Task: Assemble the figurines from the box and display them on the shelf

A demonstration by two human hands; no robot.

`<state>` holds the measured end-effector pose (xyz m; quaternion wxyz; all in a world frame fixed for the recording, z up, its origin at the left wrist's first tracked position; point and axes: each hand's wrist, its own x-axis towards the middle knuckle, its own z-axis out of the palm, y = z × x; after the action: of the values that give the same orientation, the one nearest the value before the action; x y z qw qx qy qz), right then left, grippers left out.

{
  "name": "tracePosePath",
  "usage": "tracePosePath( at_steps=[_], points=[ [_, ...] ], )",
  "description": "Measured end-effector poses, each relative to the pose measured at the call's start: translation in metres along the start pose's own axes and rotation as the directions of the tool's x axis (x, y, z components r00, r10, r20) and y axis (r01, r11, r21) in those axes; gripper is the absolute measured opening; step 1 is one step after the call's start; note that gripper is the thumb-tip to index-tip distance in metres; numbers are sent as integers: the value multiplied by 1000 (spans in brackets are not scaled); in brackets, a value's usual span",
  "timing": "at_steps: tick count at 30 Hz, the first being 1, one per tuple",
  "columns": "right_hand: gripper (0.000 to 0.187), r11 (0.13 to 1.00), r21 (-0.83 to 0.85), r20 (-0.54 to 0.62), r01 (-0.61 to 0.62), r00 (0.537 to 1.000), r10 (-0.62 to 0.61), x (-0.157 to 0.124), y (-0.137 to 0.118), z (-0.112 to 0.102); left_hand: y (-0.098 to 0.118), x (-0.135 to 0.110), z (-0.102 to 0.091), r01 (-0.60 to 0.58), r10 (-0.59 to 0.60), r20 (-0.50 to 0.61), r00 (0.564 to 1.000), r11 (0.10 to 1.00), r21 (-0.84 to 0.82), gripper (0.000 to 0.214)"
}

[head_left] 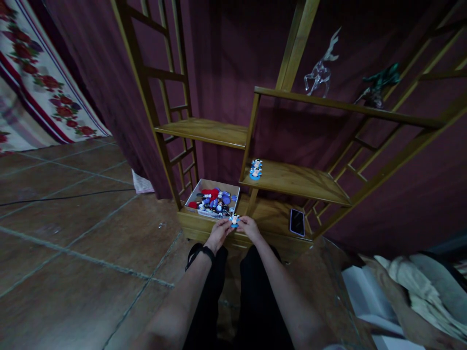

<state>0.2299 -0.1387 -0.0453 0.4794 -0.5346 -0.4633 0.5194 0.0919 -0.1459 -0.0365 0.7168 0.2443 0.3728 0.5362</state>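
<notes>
My left hand (219,232) and my right hand (248,227) meet over the base of a wooden shelf unit (292,181). Both pinch one small blue and white figurine (234,220) between their fingertips. Just behind them a white box (193,194) holds several small toys in red, blue and purple. Two similar figurines (256,169) stand at the left end of the lower right shelf. A dark strap circles my left wrist.
A phone (296,222) lies on the shelf base at the right. A clear glass deer (322,68) and a dark green ornament (379,83) stand on the top shelf. A maroon curtain hangs behind. Tiled floor spreads left; cushions and cloth lie at the right.
</notes>
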Motion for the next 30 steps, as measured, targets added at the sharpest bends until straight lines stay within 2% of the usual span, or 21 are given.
tracePosePath(
  at_steps=[10, 18, 30],
  points=[
    [25, 998, 56, -2, -25, 1000, 25, -2, 0, -1, 0, 1, -2, 41, -41, 27, 999, 999, 0, 15],
    [25, 1000, 1, -22, -27, 999, 27, -1, -1, 1, -1, 4, -2, 50, -51, -40, 998, 999, -19, 12],
    [26, 999, 31, -16, -44, 999, 45, -3, -2, 2, -3, 4, -5, 41, -41, -11, 999, 999, -24, 14]
  ],
)
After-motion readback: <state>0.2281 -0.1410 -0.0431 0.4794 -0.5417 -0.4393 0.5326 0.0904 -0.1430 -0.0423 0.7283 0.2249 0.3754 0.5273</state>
